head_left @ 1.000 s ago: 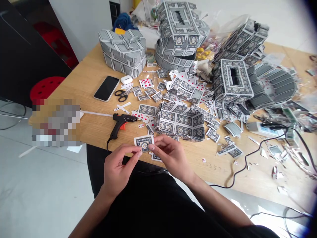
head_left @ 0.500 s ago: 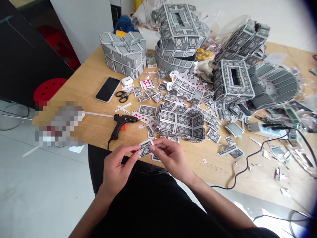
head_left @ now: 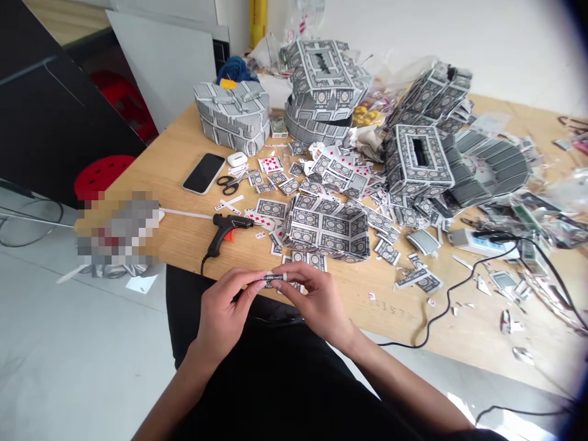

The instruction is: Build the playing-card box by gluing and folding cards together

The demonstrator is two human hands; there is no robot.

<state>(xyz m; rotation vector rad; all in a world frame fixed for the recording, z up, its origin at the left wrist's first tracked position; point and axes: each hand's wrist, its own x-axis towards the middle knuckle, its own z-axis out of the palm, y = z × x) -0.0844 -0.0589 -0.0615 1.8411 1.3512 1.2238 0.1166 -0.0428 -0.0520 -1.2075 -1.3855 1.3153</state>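
Observation:
Between the fingertips of my left hand (head_left: 228, 300) and my right hand (head_left: 316, 300) is a patterned playing card (head_left: 274, 277), seen as a narrow strip. Both hands pinch it at its ends, above the table's front edge. Just beyond my hands lie more patterned cards (head_left: 309, 261). Farther on stands an open box made of playing cards (head_left: 327, 229), its inside lined with card backs. To its left a black glue gun (head_left: 225, 231) with an orange trigger rests on the table, a white glue stick in its rear.
A phone (head_left: 204, 173), scissors (head_left: 228, 184) and a white earbud case (head_left: 237, 159) lie at the left. Behind are a card-covered lidded box (head_left: 233, 116), a slotted card box (head_left: 418, 160) and a round card piece (head_left: 491, 164). A power strip (head_left: 482, 242) with a black cord lies at the right.
The card in my hands has gone from showing its patterned face to showing only a narrow strip. My view has shifted slightly; the table things have kept their places.

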